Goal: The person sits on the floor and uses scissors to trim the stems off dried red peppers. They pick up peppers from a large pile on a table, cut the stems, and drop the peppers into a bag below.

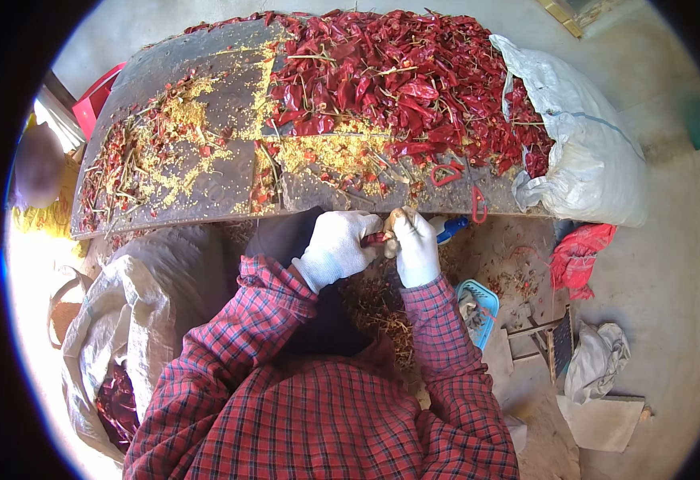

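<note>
My left hand (341, 246), in a white knit glove, grips a dried red chili pepper (375, 239) just off the table's near edge. Gloved alike, with soiled fingertips, my right hand (413, 243) pinches the pepper's other end, so the two hands nearly touch. Beyond them a large heap of dried red chilies (386, 78) covers the back and right of the dark table (206, 180). Yellow seeds (326, 153) and red scraps lie nearer. Red-handled scissors (479, 204) rest at the near edge, right of my hands, one handle loop jutting past it.
A white woven sack (596, 144) of chilies lies on the table's right end. Another open sack (128, 288) stands at lower left. Below right are a blue plastic basket (487, 297), a red cloth (581, 258) and a small folding stool (557, 345). Stems litter the floor.
</note>
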Motion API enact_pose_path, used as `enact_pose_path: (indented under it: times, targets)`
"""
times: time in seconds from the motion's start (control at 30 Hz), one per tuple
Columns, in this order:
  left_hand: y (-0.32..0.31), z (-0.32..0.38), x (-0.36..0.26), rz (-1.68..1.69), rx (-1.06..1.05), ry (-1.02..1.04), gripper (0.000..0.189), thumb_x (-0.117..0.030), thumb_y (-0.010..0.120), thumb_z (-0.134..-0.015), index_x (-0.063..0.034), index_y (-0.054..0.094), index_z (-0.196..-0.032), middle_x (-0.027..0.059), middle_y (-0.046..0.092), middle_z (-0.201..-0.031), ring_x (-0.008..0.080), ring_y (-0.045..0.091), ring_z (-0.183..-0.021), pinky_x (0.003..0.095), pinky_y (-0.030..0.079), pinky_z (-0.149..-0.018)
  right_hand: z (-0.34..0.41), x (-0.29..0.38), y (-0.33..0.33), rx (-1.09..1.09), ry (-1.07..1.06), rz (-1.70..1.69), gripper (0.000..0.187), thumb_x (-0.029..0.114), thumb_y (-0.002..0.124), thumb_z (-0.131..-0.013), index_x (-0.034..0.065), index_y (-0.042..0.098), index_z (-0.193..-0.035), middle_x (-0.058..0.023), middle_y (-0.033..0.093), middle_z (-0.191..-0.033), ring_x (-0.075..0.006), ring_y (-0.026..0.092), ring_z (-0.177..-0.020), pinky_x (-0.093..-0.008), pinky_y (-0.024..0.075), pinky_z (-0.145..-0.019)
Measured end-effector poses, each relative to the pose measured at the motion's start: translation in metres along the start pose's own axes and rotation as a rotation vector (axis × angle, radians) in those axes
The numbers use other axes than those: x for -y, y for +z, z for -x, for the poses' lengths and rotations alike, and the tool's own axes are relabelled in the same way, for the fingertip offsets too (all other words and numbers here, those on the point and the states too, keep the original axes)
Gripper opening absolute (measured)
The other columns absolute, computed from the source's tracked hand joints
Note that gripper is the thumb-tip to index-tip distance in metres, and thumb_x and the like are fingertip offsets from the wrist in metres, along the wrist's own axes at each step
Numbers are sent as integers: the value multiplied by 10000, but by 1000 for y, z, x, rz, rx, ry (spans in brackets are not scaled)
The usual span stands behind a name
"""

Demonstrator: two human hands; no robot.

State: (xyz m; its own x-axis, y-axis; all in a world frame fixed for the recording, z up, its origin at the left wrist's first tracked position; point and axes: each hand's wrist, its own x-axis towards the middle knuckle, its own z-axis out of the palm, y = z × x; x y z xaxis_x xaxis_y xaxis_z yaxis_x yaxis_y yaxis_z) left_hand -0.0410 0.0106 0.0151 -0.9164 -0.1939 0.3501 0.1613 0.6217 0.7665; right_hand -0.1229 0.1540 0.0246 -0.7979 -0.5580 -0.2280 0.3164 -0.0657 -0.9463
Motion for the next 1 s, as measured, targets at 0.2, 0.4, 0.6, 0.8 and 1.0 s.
enact_pose_path:
  times: [0.2, 0.4, 0.6, 0.8, 1.0]
  targets:
    - [0, -3, -10, -120, 13, 218, 202, -99, 758, -724, -57, 661, -895, 86, 642, -740, 263, 659, -653, 338, 523, -583, -39, -33, -46, -149, -168, -396, 212, 282, 579, -1006, 84, 607, -935, -14, 610, -787, -89, 540, -581, -240, 461, -527]
    - [-7, -5, -5, 1131, 17, -454, 229, -143, 733, -904, -7, 638, -1063, 17, 680, -899, 80, 634, -763, 247, 539, -666, -35, -38, -51, 75, -407, 1292, 181, 226, 708, -851, 101, 657, -971, -116, 662, -888, -311, 657, -829, -391, 541, -748]
    - [-23, -8, -11, 1362, 68, -571, 252, -289, 616, -985, -46, 621, -1053, 11, 643, -886, 106, 627, -804, 298, 542, -735, -117, -22, -64, -216, -729, 1457, 210, 186, 757, -803, 94, 666, -969, -110, 647, -1084, -319, 618, -987, -433, 510, -849]
    - [-18, -8, 6, 1577, -22, -662, 269, -240, 588, -959, -8, 637, -1085, 53, 633, -862, 152, 625, -748, 352, 557, -689, -198, -20, -64, -323, -612, 1928, 486, 257, 747, -812, 183, 575, -1260, -100, 478, -1394, -298, 447, -1289, -473, 422, -984]
    - [-13, -12, 11, 1489, -84, -601, 277, -171, 588, -956, -1, 636, -1169, 53, 667, -970, 123, 624, -776, 288, 530, -728, -215, -22, -77, -340, -608, 1689, 419, 288, 782, -774, 133, 598, -1117, -88, 550, -1326, -296, 504, -1228, -484, 426, -972]
